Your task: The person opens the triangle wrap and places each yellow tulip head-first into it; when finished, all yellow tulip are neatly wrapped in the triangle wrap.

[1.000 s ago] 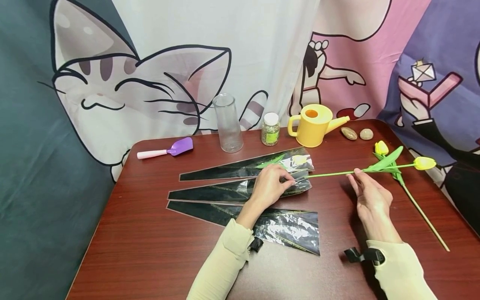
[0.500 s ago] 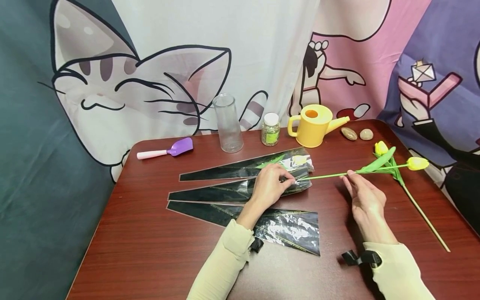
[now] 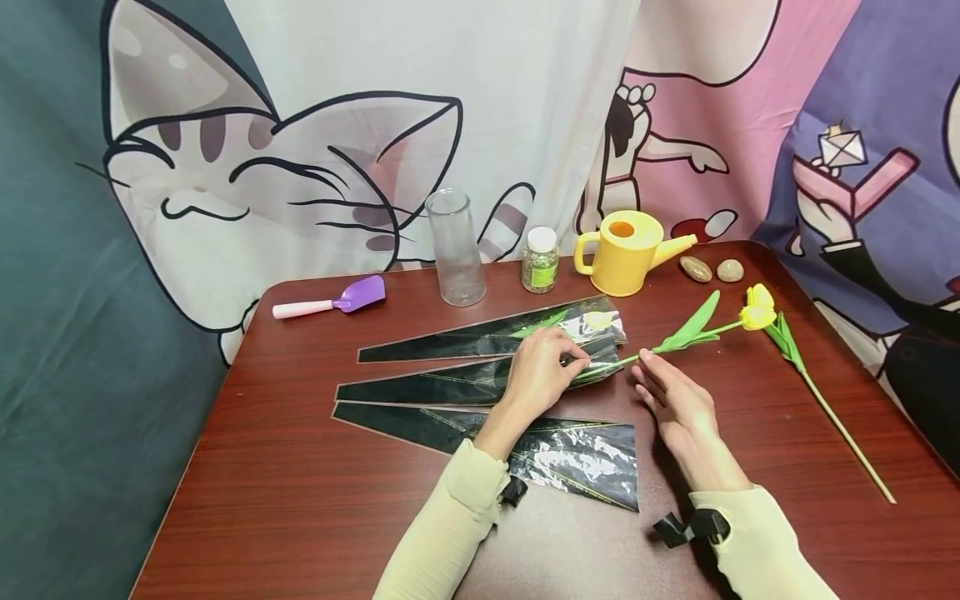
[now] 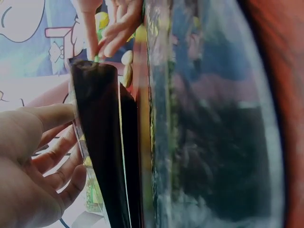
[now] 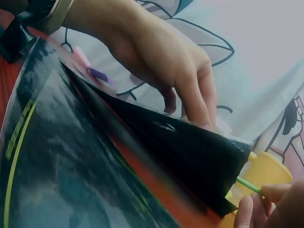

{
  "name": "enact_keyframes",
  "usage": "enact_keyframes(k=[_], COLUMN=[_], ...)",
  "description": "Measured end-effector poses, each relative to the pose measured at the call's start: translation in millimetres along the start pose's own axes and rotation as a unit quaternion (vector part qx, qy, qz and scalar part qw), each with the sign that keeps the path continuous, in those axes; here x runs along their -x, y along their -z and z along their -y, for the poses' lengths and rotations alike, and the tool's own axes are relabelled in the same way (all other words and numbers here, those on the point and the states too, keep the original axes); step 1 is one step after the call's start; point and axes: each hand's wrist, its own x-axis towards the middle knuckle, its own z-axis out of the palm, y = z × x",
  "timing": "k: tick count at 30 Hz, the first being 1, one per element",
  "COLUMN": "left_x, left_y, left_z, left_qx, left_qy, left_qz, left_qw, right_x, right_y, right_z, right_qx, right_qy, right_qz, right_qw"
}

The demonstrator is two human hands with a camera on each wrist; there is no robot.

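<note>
In the head view my left hand pinches the upper edge of the middle black-and-clear flower sleeve near its wide end. My right hand pinches the green stem of a yellow tulip by its leaves. The lower stem lies inside the sleeve's mouth, while leaves and bloom stay outside. From the right wrist, the stem enters the dark sleeve. Behind lies another sleeve with a yellow tulip inside. A flat sleeve lies nearer. To the right rests another tulip, its bloom overlapped by the held one.
Along the back of the brown table stand a clear glass vase, a white-lidded jar and a yellow watering can. Two stones lie right of the can. A purple scoop lies at the back left.
My right hand has moved left with the tulip, and its stem has slid deeper into the middle sleeve. The left hand stays in place.
</note>
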Motion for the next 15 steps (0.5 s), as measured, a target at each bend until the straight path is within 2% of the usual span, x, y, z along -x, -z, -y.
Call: enact_keyframes(k=[5,15], left_x=[-0.2,-0.1], left_y=[-0.8,-2.1], left_z=[-0.3,0.6], left_qx=[-0.004,-0.005], left_qy=[-0.004,-0.010], left_qz=[0.000,-0.011], left_qw=[1.0000,0.9999], right_x=[4.7,4.9], right_y=[-4.8,-8.8], right_z=[-1.0,-2.8], right_qx=[0.045,0.057], right_qy=[-0.035,-0.074], right_qz=[0.005,0.005], right_qw=[0.998,0.996])
